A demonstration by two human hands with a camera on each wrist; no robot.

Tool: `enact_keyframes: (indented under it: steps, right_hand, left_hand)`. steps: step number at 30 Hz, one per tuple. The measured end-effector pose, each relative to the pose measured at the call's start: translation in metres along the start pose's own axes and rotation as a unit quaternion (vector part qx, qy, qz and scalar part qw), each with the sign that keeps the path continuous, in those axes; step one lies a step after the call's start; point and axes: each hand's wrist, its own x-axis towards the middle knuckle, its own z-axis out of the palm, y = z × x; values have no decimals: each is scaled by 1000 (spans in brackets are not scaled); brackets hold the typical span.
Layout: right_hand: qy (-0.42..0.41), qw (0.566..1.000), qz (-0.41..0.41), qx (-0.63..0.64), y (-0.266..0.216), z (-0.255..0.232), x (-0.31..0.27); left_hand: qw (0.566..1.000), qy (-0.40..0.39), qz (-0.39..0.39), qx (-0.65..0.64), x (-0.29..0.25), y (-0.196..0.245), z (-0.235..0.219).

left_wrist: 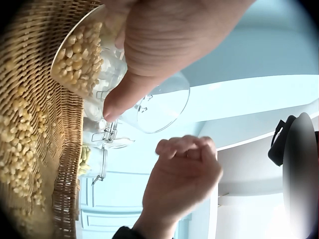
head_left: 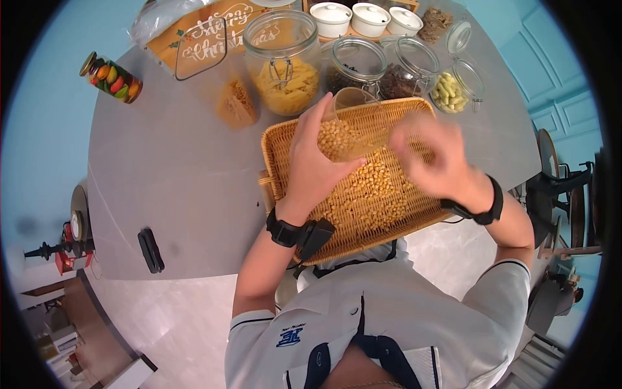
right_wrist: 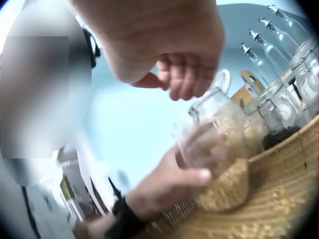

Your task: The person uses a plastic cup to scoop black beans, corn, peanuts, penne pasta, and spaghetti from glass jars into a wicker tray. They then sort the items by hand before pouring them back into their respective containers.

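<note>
The left hand [head_left: 310, 167] grips a clear container [head_left: 355, 102] with corn kernels in its lower part, over the wicker basket [head_left: 275, 146]. More kernels [head_left: 376, 185] lie spread on the basket's bottom. In the left wrist view, the left thumb presses the wall of the container [left_wrist: 167, 107]. Blurred in the head view, the right hand [head_left: 435, 155] is just right of the container's mouth and apart from it. Its fingers are curled in the left wrist view, around nothing that shows; the inside of the right hand [left_wrist: 180, 180] is partly hidden.
Behind the basket stand a large pasta jar [head_left: 285, 81], clip-lid jars with dark contents [head_left: 405, 81], a jar of pale green pieces [head_left: 448, 94] and white lidded pots [head_left: 330, 19]. A jar of colourful pieces [head_left: 113, 79] and a black object [head_left: 151, 250] are on the left.
</note>
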Motion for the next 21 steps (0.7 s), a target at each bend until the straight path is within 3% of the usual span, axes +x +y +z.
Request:
enact_keyframes:
  steps: [1,2,4,7,11,13,16,21]
  right_hand:
    - [-80,987,-134,-26,5,5,-10]
    - [-206,957,-194,-67,2,11,-20]
    - [-343,877,-320,-107,13,39,-36]
    - [-317,859,-385,-118,12,87,-49]
    - [-304,876,-369,-63,34,131,-64]
    - [-348,876,-332,-34,38,132,-63]
    - [-346,878,-324,-60,42,124,-65]
    - [-318,849,-355,-228,63,76,-65]
  left_hand:
    - [1000,10,1,9,0,0,-1]
    - [1000,21,2,18,1,0,-1]
    - [999,34,3,25,0,-1,-2]
    - [999,37,-3,27,1,-2,-3]
    - [999,31,-15,34,0,2,-5]
    - [999,31,-13,33,0,2,-5]
    - [999,31,-12,33,0,3,-5]
    - [999,34,0,28,0,-1,-3]
